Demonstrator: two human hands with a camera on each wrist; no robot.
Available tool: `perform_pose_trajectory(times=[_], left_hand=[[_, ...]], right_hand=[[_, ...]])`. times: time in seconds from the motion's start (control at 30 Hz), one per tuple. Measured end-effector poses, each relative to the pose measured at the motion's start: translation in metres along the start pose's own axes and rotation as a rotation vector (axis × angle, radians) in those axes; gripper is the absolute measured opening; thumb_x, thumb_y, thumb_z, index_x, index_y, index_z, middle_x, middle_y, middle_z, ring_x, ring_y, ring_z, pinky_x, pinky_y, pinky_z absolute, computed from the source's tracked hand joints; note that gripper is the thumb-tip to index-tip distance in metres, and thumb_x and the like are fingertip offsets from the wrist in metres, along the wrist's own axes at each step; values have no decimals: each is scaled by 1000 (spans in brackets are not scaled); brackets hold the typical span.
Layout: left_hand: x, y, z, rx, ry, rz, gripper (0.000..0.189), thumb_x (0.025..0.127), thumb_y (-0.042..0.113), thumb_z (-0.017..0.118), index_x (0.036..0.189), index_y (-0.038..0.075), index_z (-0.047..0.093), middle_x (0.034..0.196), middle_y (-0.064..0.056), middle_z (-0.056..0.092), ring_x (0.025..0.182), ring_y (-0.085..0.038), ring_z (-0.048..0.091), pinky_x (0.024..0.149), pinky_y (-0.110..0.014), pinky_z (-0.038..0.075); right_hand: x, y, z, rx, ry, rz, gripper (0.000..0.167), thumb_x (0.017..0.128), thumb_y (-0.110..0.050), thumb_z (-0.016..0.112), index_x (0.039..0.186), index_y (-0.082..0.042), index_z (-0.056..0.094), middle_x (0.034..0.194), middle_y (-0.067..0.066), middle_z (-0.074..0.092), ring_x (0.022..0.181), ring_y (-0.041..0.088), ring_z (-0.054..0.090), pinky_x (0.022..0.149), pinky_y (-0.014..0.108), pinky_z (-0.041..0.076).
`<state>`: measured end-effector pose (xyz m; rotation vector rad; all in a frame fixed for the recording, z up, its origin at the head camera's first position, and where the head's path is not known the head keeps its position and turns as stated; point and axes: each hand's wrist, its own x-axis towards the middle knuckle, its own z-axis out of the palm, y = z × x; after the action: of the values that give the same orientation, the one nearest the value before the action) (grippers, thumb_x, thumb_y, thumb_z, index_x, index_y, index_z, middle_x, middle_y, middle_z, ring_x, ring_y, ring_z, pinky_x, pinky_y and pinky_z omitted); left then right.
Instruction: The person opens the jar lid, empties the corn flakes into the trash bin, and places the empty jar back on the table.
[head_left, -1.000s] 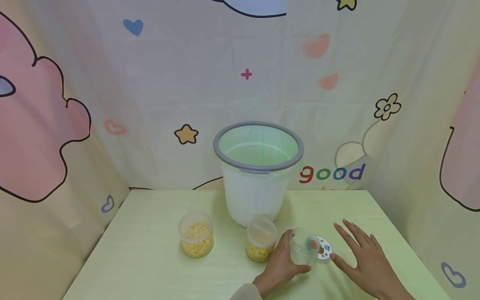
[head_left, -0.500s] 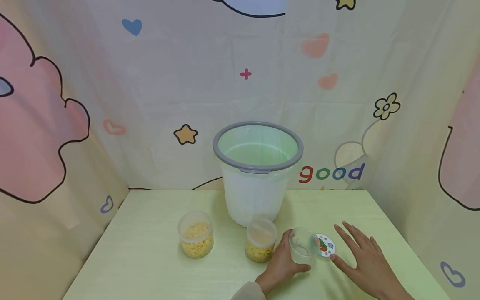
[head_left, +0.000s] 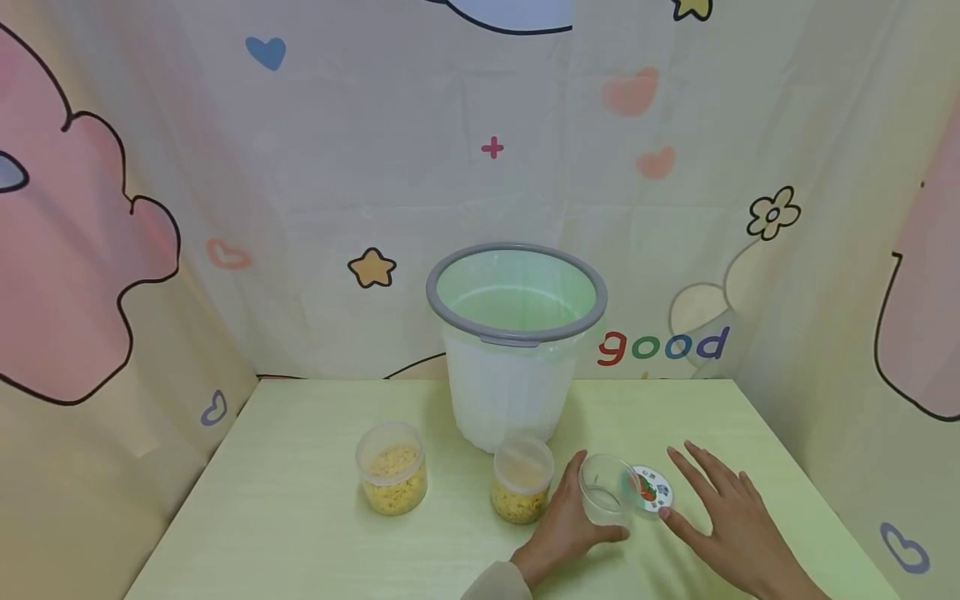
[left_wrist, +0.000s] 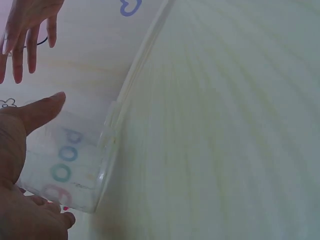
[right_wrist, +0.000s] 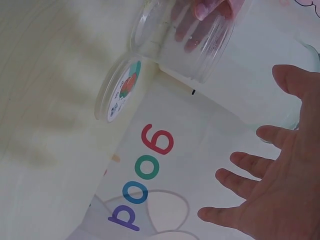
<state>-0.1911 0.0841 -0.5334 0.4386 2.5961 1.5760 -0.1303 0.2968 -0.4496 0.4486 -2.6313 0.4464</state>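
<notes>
My left hand (head_left: 566, 521) curves round a clear plastic jar (head_left: 602, 500) that has an open top and nothing visible inside. In the left wrist view the thumb and fingers lie on opposite sides of the jar (left_wrist: 65, 160). Against the jar's right side is a round lid (head_left: 651, 490) with a printed picture, flat on the table; the right wrist view shows this lid (right_wrist: 120, 92) beside the jar's base. My right hand (head_left: 731, 525) hovers just right of the lid, fingers spread, holding nothing.
Two clear tubs with yellow crumbly contents stand on the table (head_left: 300, 533): a wider tub (head_left: 393, 479) at left and a narrower tub (head_left: 521, 492) close to my left hand. Behind them rises a tall white bin (head_left: 510, 383) with a grey rim. Printed cloth (head_left: 337, 167) surrounds the table.
The lid has shifted slightly right from under the jar's edge, and the jar's base shows more plainly. My left thumb has moved out a little. The right hand stays almost still.
</notes>
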Motion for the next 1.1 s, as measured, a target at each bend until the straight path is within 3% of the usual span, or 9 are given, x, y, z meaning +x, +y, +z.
perform_pose_trajectory(times=[0.2, 0.43, 0.73, 1.1], left_hand=[[-3, 11, -6, -15, 9, 11, 112, 67, 42, 89, 154, 28, 20, 153, -2, 40, 135, -21, 47, 108, -42, 45], [-10, 23, -14, -2, -1, 24, 111, 68, 46, 87, 154, 35, 17, 155, 0, 38, 136, -23, 46, 108, -44, 45], [-17, 40, -28, 94, 33, 226, 111, 73, 48, 83, 156, 35, 10, 162, 9, 22, 147, -19, 33, 113, -42, 41], [-26, 53, -49, 305, 47, 384, 106, 81, 54, 74, 158, 28, 7, 166, 9, 9, 154, -21, 15, 115, -45, 37]], right_hand=[[4, -1, -5, -12, 8, -6, 77, 84, -38, 73, 151, -26, 38, 150, 16, 42, 129, 43, 42, 111, 71, 20], [6, -2, -8, -13, 5, 2, 76, 86, -39, 72, 152, -25, 37, 150, 17, 42, 130, 44, 42, 112, 71, 17], [9, -2, -13, 2, 7, 5, 75, 87, -38, 70, 152, -25, 36, 150, 18, 41, 129, 46, 42, 114, 70, 14], [12, -8, -11, 7, -3, -3, 74, 88, -38, 70, 153, -27, 36, 151, 17, 41, 130, 45, 42, 116, 69, 13]])
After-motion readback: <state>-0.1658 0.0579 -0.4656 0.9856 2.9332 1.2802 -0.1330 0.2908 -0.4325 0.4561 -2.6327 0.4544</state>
